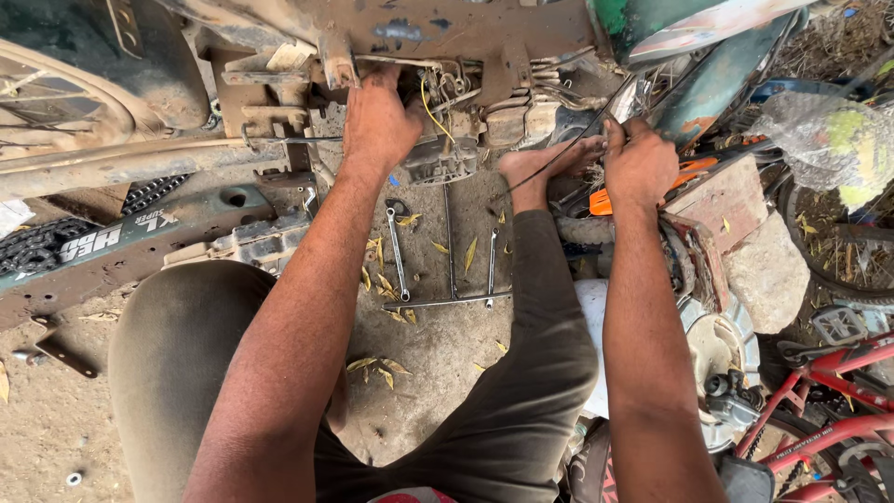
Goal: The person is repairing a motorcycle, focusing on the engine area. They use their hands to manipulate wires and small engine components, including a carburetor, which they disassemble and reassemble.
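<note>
your left hand (pixel 377 116) is pushed up into the underside of the dusty engine (pixel 447 154), and its fingers are hidden behind the metal there, so you cannot tell whether they are open or closed on anything. your right hand (pixel 641 163) sits to the right of the engine, fingers curled shut around a thin black cable (pixel 559 156). the cable's long axis runs on a slant: from your right fist it drops down and to the left toward your bare foot (pixel 540 168), and past the fist it climbs up and to the right, where it gets lost among the green panel (pixel 708 84) and other parts. where either end of it stops is hard to make out.

below the engine, on the dirt between your knees, lie two spanners (pixel 398 251) pointing roughly away from you, with a long rod (pixel 447 301) crossing under them. left of the engine the frame and a chain (pixel 37 247) are cut off by the picture's edge. to the right of the engine a red bicycle frame (pixel 829 391) is only partly in view, and a stone (pixel 768 270) rests near your right forearm.
</note>
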The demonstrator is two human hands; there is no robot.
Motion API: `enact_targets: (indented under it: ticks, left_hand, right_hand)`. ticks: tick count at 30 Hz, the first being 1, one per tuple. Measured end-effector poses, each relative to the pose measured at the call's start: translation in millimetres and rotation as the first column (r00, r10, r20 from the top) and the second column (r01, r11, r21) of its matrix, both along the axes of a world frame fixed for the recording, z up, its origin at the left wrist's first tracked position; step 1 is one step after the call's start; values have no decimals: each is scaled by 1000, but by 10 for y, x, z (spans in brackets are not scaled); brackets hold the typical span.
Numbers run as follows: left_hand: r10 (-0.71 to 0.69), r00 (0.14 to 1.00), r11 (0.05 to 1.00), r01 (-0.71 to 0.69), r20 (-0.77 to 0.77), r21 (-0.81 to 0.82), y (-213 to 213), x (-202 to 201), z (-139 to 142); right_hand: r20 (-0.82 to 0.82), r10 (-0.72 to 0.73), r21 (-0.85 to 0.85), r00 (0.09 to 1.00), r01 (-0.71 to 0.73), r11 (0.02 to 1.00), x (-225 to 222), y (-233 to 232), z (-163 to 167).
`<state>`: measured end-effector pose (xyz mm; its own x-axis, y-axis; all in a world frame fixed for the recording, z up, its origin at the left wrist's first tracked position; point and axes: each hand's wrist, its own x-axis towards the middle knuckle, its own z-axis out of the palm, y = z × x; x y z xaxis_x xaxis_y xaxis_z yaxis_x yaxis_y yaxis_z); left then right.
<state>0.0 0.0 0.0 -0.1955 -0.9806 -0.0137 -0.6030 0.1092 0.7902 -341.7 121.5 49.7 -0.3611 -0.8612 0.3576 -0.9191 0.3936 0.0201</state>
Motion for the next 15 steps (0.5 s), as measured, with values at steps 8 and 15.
enact_targets:
  ticks: [8,15]
  left_hand:
    - [-93,992,994,87,84,65,-45,55,130]
    - [-77,992,995,83,102,-56,34,64,155]
  right_hand:
    - [130,17,0,991,-17,1000,343,393,-139]
    - [74,27,52,997,-31,998,357,613,-186]
